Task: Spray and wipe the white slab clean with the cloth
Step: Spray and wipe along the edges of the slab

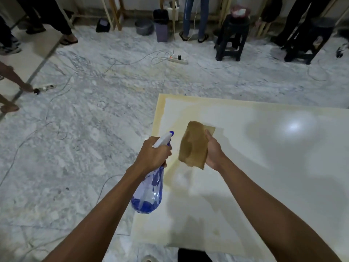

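Left hand (pixel 153 156) grip clenched round neck of clear blue plastic spray bottle (pixel 149 191), held over near-left edge of glossy white rectangular slab (pixel 264 167) lying on marble floor (pixel 75 138). Right hand (pixel 213 154) grip pinches tan folded cloth (pixel 194 146) above slab. Beyond: white power strip (pixel 177 59), black stool (pixel 233 35).

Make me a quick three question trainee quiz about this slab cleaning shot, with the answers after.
1. Which hand grips the spray bottle?
2. True or false: the brown cloth lies flat on the white slab.
3. Where on the slab is the yellowish staining: A) along its left and far edges, B) only under the light glare?

Key: 1. The left hand. 2. False; the right hand holds it up. 3. A.
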